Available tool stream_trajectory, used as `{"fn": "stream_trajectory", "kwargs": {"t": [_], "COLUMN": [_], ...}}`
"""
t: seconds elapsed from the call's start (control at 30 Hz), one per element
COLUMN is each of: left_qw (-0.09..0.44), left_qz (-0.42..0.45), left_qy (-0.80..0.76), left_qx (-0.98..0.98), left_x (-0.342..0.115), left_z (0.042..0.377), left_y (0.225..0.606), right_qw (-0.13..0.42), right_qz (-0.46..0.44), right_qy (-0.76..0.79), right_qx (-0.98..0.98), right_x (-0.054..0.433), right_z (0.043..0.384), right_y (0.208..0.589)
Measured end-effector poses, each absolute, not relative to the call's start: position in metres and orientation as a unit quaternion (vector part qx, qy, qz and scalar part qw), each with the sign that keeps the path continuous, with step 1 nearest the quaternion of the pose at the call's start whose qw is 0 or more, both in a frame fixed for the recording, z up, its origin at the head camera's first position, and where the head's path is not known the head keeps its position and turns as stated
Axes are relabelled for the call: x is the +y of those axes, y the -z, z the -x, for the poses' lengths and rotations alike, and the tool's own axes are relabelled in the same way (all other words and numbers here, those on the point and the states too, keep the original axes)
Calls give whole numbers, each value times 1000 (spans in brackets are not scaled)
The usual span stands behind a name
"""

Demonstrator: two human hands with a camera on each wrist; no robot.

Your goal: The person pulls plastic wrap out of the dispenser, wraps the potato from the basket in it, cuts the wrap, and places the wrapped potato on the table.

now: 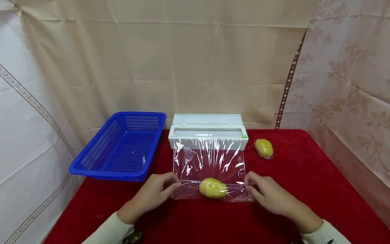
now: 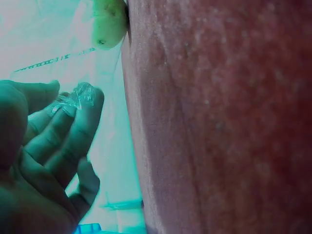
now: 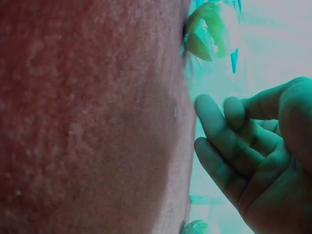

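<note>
Left hand: this hand point(image 1: 154, 190) pinches the near left corner of the cling film point(image 1: 189, 173) between thumb and fingers; the left wrist view shows crumpled film at the fingertips.
Right hand: thumb and forefinger of this hand point(image 1: 268, 192) are pressed together on the film's near right corner; its other fingers are loosely bent.
Cling film: clear and shiny, it runs from the dispenser toward the person, spread between both hands.
Potato: yellow, this one point(image 1: 213, 188) lies within the film's near edge, between the hands; whether film passes over all of it I cannot tell.
Dispenser: the white cling film box point(image 1: 208, 127) stands at the far edge of the table point(image 1: 304, 176), lid point(image 1: 208, 119) raised behind, green slider point(image 1: 244, 136) at its right end.
Wrapped potato: another point(image 1: 263, 148), in film, lies right of the dispenser, toward the table's far right corner.
Basket: a blue plastic basket point(image 1: 106, 174) sits along the table's left edge.
Cover: red plush cloth.
</note>
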State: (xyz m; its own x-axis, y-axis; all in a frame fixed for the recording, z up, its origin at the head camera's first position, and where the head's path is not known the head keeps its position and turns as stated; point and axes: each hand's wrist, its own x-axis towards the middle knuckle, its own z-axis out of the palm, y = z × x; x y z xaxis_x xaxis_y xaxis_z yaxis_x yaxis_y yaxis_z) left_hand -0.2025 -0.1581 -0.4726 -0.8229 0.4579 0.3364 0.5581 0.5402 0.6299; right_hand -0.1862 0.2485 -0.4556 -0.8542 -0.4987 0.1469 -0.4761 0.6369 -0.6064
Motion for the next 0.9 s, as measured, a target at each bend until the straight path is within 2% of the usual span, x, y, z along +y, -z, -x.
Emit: {"fn": "stream_trajectory", "kwargs": {"t": [0.1,0.27,0.47,0.57,0.9], "left_qw": [42,32,-40,-58,10], "left_qz": [261,219,181,162,137], "left_qy": [366,326,368,363,161], "left_qx": [-892,-919,-911,-916,-977], "left_x": [-157,-155,-151,-147,-124], "left_z": [205,210,220,224,222], "left_y": [473,475,479,480,478], "right_qw": [-9,-18,-26,-24,-24], "right_qz": [257,222,193,185,170], "right_qy": [307,274,216,190,141], "right_qx": [917,936,957,964,975], "right_x": [247,241,231,225,211], "right_z": [191,198,206,210,213], "right_y": [459,460,464,466,473]}}
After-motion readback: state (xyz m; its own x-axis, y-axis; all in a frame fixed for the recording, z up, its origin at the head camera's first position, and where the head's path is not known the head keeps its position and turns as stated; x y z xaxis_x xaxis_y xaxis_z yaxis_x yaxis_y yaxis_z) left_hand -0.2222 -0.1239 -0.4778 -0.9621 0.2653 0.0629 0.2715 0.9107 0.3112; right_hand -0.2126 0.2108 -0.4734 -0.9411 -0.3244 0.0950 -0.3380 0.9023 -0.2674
